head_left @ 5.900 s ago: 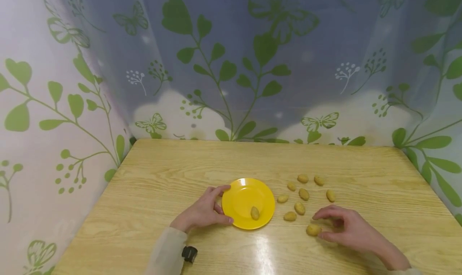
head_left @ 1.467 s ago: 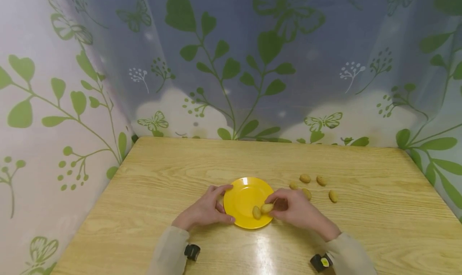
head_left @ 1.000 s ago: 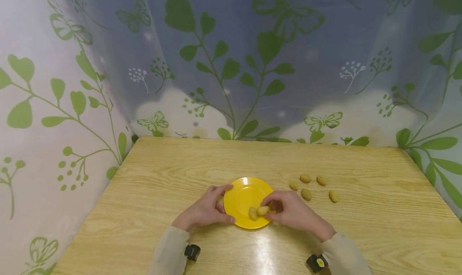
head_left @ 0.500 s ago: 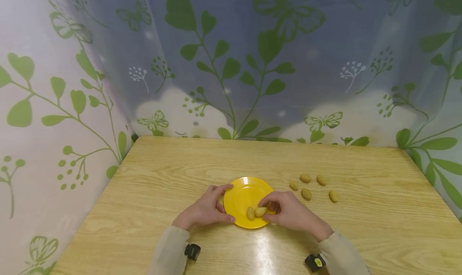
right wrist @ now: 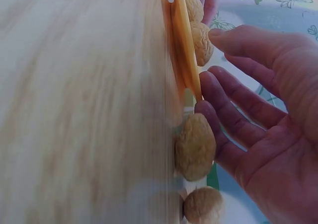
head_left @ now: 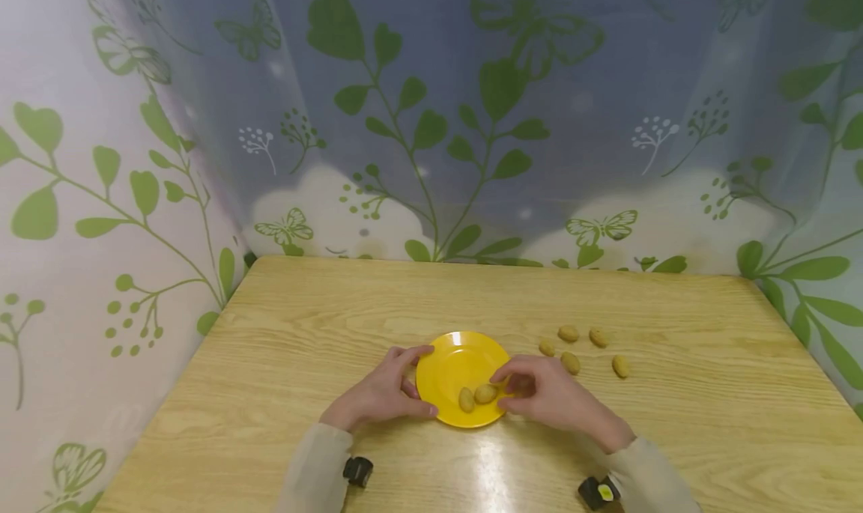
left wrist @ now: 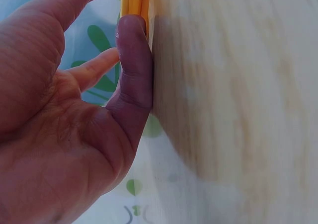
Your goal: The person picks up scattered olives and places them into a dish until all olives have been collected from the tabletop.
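Observation:
In the head view my left hand [head_left: 384,387] holds the rim of a yellow plate [head_left: 448,356] from the left, thumb and index finger curved against its edge. Two small oval tan lumps with wrinkled skin, like walnuts, lie on the plate: a left walnut [head_left: 467,400] and a right walnut [head_left: 485,394]. Over the right rim is my right hand [head_left: 549,393], with a gap between its thumb and fingers and nothing held. The right wrist view shows its thumb beside one plate walnut [right wrist: 202,44]. A table walnut [right wrist: 195,147] lies below its fingertips there.
Several walnuts lie on the wooden table [head_left: 323,311] to the right of the plate, among them a front walnut [head_left: 569,363] and a rightmost walnut [head_left: 621,366]. My right hand may hide others. A patterned curtain [head_left: 431,123] rises behind the table.
My right hand has moved left from the table to the plate, brought a second walnut there and let it go. The first walnut has shifted slightly left. My left hand stays on the rim.

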`<control>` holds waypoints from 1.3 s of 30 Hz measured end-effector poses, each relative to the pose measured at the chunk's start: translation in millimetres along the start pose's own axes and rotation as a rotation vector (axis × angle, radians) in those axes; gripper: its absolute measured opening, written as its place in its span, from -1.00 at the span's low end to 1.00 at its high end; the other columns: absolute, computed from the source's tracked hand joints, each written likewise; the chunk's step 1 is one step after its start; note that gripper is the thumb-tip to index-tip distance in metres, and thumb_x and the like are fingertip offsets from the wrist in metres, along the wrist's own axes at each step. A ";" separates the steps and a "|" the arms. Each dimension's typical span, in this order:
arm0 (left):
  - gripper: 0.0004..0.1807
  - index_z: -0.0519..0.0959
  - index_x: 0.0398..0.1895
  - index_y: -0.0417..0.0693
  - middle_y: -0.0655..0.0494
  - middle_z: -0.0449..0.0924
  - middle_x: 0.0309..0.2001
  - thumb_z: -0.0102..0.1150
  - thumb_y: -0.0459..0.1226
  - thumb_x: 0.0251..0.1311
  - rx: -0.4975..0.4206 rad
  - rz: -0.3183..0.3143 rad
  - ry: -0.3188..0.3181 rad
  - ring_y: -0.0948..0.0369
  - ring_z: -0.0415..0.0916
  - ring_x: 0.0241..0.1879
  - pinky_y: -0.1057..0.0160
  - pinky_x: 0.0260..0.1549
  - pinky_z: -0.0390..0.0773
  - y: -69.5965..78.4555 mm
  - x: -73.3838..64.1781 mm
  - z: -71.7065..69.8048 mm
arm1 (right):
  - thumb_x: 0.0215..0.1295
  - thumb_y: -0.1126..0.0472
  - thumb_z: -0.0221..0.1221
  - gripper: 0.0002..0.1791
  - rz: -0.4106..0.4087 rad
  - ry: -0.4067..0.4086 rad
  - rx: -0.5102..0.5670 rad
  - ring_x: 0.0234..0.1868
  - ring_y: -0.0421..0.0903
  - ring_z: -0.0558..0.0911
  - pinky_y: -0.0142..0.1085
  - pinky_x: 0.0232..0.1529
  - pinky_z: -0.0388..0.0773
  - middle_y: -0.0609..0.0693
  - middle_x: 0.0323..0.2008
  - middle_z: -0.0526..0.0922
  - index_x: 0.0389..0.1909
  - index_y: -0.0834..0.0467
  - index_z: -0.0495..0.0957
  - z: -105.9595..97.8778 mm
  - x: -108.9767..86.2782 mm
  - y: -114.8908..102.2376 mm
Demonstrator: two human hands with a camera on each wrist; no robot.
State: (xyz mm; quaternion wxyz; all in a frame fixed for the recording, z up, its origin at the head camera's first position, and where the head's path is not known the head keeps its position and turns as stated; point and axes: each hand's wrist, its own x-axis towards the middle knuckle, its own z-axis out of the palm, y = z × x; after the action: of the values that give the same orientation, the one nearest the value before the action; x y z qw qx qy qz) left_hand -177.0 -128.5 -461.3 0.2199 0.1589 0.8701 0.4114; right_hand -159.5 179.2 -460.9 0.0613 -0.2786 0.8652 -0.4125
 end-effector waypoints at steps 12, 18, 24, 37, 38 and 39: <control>0.03 0.24 0.56 0.18 -0.09 0.25 0.28 0.60 -0.09 0.01 -0.012 -0.002 0.000 0.26 0.56 -0.23 0.30 -0.12 0.55 2.7 -1.0 0.2 | 0.20 0.30 0.41 -0.75 -0.018 0.072 0.049 -0.25 -0.29 0.68 -0.36 -0.27 0.67 0.04 -0.16 0.76 -0.09 0.14 0.71 -12.9 -13.4 4.2; 0.04 0.23 0.56 0.17 -0.09 0.25 0.28 0.61 -0.10 0.01 -0.017 -0.004 0.001 0.26 0.56 -0.22 0.29 -0.12 0.55 3.2 -1.5 0.5 | 0.21 0.28 0.43 -0.76 -0.015 0.112 0.053 -0.23 -0.31 0.68 -0.34 -0.28 0.68 0.06 -0.15 0.77 -0.09 0.15 0.71 -20.6 -20.4 7.2; 0.03 0.23 0.56 0.16 -0.10 0.23 0.31 0.60 -0.10 0.02 -0.026 -0.002 -0.003 0.27 0.58 -0.22 0.31 -0.10 0.56 1.7 -0.6 0.3 | 0.22 0.26 0.43 -0.77 -0.010 0.152 0.058 -0.23 -0.32 0.68 -0.35 -0.27 0.66 0.08 -0.13 0.77 -0.10 0.14 0.72 -28.5 -28.9 12.0; 0.04 0.22 0.57 0.16 -0.10 0.23 0.30 0.60 -0.07 0.01 -0.016 -0.010 -0.006 0.25 0.56 -0.21 0.27 -0.13 0.55 1.5 -1.3 0.4 | 0.22 0.28 0.43 -0.76 -0.008 0.221 0.009 -0.26 -0.35 0.67 -0.36 -0.30 0.66 0.08 -0.16 0.76 -0.09 0.13 0.72 -41.4 -42.7 17.2; 0.04 0.22 0.57 0.16 -0.10 0.23 0.29 0.60 -0.08 0.01 -0.018 -0.011 -0.006 0.25 0.56 -0.21 0.27 -0.13 0.55 1.3 -1.2 0.3 | 0.22 0.28 0.43 -0.76 -0.004 0.224 0.006 -0.26 -0.36 0.67 -0.36 -0.30 0.66 0.08 -0.16 0.76 -0.09 0.12 0.72 -42.3 -43.5 17.5; 0.04 0.22 0.57 0.16 -0.10 0.24 0.29 0.60 -0.07 0.01 -0.017 -0.012 -0.006 0.25 0.56 -0.21 0.27 -0.13 0.55 1.0 -1.1 0.3 | 0.21 0.27 0.44 -0.76 -0.003 0.227 0.003 -0.26 -0.36 0.67 -0.36 -0.30 0.66 0.08 -0.16 0.76 -0.09 0.13 0.72 -43.3 -44.3 17.9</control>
State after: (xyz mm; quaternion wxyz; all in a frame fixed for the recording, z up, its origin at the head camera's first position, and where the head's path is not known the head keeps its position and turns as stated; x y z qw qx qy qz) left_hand -175.8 -128.2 -460.3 0.2262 0.1528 0.8670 0.4168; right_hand -144.6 241.2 -451.5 -0.0372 -0.2311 0.8654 -0.4429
